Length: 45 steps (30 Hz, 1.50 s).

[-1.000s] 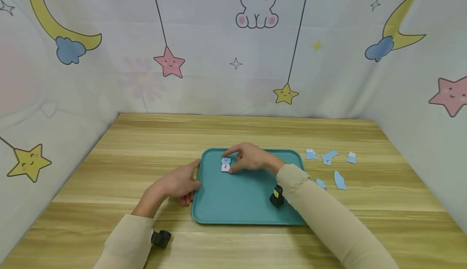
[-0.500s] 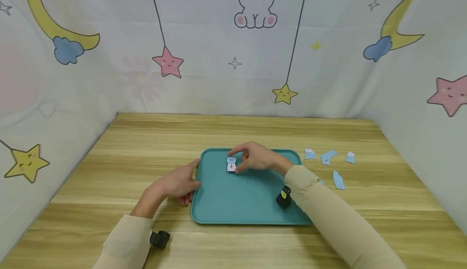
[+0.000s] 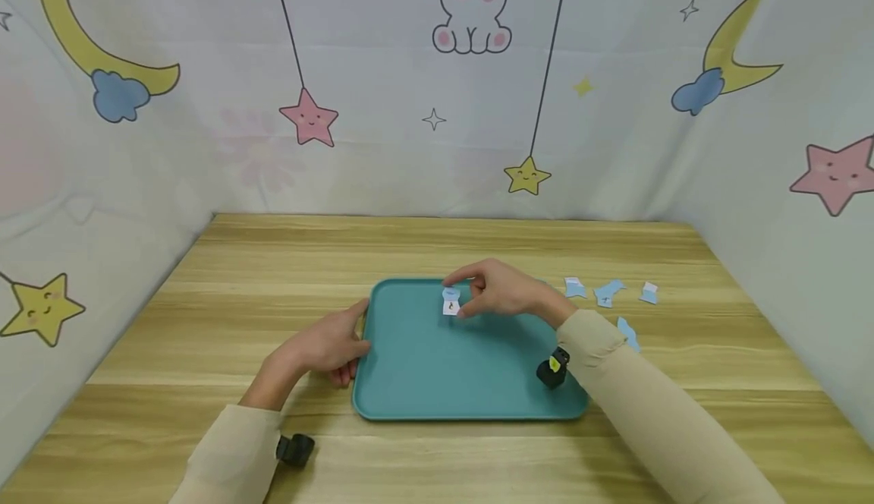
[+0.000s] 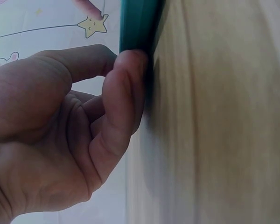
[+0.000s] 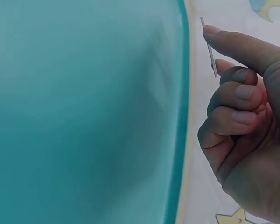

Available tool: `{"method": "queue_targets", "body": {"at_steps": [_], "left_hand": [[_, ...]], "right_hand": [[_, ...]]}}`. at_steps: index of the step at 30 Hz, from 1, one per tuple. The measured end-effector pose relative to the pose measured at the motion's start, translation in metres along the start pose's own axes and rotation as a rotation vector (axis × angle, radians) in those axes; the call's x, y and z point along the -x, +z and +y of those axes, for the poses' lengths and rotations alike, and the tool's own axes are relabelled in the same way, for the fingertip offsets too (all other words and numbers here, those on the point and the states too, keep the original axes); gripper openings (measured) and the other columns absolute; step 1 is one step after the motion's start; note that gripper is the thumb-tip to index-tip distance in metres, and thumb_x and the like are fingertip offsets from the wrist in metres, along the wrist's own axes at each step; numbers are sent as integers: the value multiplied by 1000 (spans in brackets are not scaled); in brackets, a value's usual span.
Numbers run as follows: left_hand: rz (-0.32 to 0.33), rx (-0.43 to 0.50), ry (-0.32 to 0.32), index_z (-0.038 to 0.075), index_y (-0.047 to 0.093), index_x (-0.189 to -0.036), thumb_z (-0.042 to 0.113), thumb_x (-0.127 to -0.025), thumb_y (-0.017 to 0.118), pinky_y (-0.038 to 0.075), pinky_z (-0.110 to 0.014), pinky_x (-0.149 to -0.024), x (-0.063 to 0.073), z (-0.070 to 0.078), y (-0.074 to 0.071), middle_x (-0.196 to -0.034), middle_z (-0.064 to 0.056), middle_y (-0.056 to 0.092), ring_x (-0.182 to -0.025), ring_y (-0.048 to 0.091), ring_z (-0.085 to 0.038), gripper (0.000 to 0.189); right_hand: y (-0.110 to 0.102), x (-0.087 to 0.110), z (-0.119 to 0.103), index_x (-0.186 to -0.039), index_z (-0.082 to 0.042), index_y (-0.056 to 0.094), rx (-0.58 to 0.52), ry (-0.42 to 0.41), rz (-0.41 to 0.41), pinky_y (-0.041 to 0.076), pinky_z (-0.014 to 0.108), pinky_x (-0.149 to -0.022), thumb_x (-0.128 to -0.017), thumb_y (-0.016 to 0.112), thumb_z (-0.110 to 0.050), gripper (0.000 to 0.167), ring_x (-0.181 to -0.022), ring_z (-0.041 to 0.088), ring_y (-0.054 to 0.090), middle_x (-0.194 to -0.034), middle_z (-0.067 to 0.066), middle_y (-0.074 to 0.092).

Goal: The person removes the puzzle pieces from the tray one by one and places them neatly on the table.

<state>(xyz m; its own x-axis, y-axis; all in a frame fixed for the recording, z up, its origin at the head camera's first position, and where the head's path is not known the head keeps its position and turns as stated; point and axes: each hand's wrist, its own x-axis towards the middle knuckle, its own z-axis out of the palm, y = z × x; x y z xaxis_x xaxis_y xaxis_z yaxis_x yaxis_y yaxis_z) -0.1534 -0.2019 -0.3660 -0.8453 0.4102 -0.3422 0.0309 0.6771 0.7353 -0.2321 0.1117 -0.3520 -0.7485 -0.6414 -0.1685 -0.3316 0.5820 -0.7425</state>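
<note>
My right hand (image 3: pixel 501 289) pinches a small blue-and-white jigsaw piece (image 3: pixel 451 301) with a dark mark on its white part, between thumb and index finger. It holds the piece above the far part of a teal tray (image 3: pixel 437 375). Seen edge-on in the right wrist view, the thin piece (image 5: pixel 209 49) is held clear of the tray (image 5: pixel 84 116). The left hand (image 3: pixel 334 343) grips the tray's left edge. In the left wrist view, fingers of that hand (image 4: pixel 60 126) meet at the tray's side (image 4: pixel 137 25), low over the wood.
Several loose blue and blue-and-white pieces (image 3: pixel 608 293) lie on the wooden table (image 3: pixel 273 253) to the right of the tray, one partly behind the right sleeve. A white curtain (image 3: pixel 382 162) printed with stars, moons and a rabbit surrounds the table.
My right hand has carried the jigsaw piece rightward and slightly away over the tray. The left hand stays at the tray's left edge. The head view has shifted a little.
</note>
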Motion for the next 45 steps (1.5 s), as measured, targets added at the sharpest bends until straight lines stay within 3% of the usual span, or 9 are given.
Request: {"method": "queue_targets", "body": {"at_steps": [10, 18, 34, 45], "left_hand": [[-4, 9, 2, -7, 3, -167, 3, -104, 52, 58, -33, -47, 1, 0, 0, -60, -9, 65, -44, 61, -14, 81], [-4, 11, -12, -6, 3, -167, 4, -104, 52, 58, -33, -47, 0, -3, 0, -60, -9, 66, -44, 61, -14, 81], [-9, 10, -14, -6, 2, -167, 4, -103, 52, 58, -32, -46, 0, 0, -1, -60, -9, 65, -44, 62, -13, 82], [-12, 6, -7, -6, 1, -167, 4, -103, 51, 58, -33, -46, -2, -1, -2, -60, -9, 65, -44, 62, -13, 82]], "right_hand": [[-15, 21, 2, -145, -7, 64, -12, -29, 12, 37, 28, -61, -92, 82, -15, 57, -56, 13, 39, -58, -4, 42], [-22, 37, 7, -145, -6, 64, -40, -6, 11, 35, 26, -58, -91, 82, -15, 58, -55, 12, 37, -58, -4, 40], [-37, 73, 32, -145, -5, 63, -63, 49, 46, 37, 26, -59, -90, 83, -17, 60, -57, 10, 37, -62, -3, 43], [-49, 102, 53, -144, -3, 63, -59, 56, 70, 45, 25, -59, -92, 81, -14, 56, -54, 7, 38, -61, -4, 43]]}}
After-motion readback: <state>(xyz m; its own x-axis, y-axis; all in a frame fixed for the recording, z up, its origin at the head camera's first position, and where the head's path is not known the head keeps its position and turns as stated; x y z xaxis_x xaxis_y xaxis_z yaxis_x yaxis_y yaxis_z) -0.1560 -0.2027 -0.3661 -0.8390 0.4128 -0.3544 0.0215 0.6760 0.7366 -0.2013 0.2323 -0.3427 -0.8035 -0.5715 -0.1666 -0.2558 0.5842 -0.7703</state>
